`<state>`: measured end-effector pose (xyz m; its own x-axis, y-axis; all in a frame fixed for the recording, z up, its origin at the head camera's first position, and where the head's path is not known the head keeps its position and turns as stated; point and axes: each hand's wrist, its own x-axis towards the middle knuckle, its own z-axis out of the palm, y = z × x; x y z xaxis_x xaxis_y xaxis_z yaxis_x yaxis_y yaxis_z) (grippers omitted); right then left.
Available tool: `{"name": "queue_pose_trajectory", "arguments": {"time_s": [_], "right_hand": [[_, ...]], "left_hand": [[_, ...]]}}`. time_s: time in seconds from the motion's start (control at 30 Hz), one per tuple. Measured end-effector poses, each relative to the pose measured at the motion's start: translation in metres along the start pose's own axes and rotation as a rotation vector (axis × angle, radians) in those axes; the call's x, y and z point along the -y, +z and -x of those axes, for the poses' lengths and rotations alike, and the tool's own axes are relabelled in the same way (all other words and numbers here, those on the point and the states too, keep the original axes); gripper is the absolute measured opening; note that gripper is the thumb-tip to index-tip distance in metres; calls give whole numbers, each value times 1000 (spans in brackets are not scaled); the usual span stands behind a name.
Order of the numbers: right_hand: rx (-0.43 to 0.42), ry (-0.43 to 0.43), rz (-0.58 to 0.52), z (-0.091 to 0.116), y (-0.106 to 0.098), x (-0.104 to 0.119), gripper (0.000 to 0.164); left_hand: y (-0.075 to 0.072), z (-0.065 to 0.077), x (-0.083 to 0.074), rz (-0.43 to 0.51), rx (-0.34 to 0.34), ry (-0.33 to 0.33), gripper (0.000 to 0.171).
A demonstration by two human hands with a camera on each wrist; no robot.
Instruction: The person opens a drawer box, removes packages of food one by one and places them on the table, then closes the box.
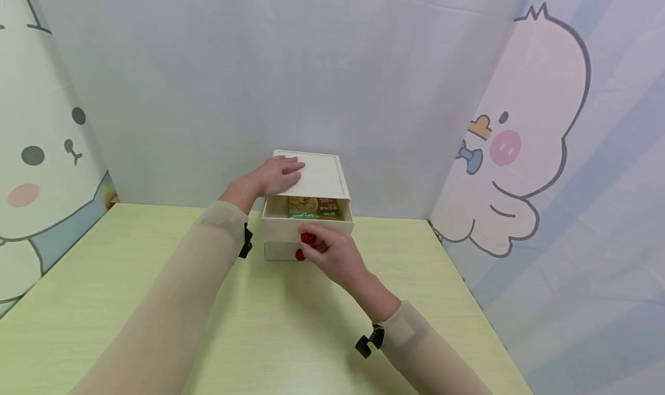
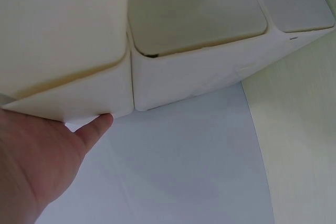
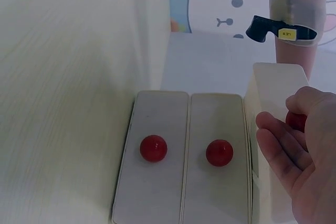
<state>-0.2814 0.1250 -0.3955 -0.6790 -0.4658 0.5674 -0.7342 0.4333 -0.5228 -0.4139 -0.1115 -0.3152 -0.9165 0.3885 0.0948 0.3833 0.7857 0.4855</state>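
A small white drawer cabinet (image 1: 323, 175) stands near the back of the table. My left hand (image 1: 275, 174) rests on its top panel, fingers extended; in the left wrist view its thumb (image 2: 97, 129) touches the edge. The top drawer (image 1: 280, 228) sticks out, with a printed green and brown package (image 1: 314, 208) inside. By its red knob (image 1: 308, 238), my right hand (image 1: 339, 257) pinches this drawer at the front. The right wrist view shows two shut lower drawers with red knobs, one knob (image 3: 154, 148) beside the other knob (image 3: 219, 152).
The cabinet stands on a pale yellow-green table (image 1: 270, 325). Close behind it hangs a grey-white curtain (image 1: 322, 83). Cartoon-printed curtains flank the table, with a bird figure (image 1: 540, 94) on the right.
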Motion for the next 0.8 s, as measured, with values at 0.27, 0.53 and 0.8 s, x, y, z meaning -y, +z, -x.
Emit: {"name": "queue_pose_trajectory", "arguments": {"time_s": [0.27,0.53,0.8], "right_hand": [[-5,-35,6,5,-2,1,25],[-16,-69,4,11,-5,2,24],[-8,-84,-7,16,-7,4,23]], "left_hand": [[0,2,-3,3,-5,-2,60],[0,4,-6,-2,-3,-15,60],[1,8,-10,1,-6,-21,60]]}}
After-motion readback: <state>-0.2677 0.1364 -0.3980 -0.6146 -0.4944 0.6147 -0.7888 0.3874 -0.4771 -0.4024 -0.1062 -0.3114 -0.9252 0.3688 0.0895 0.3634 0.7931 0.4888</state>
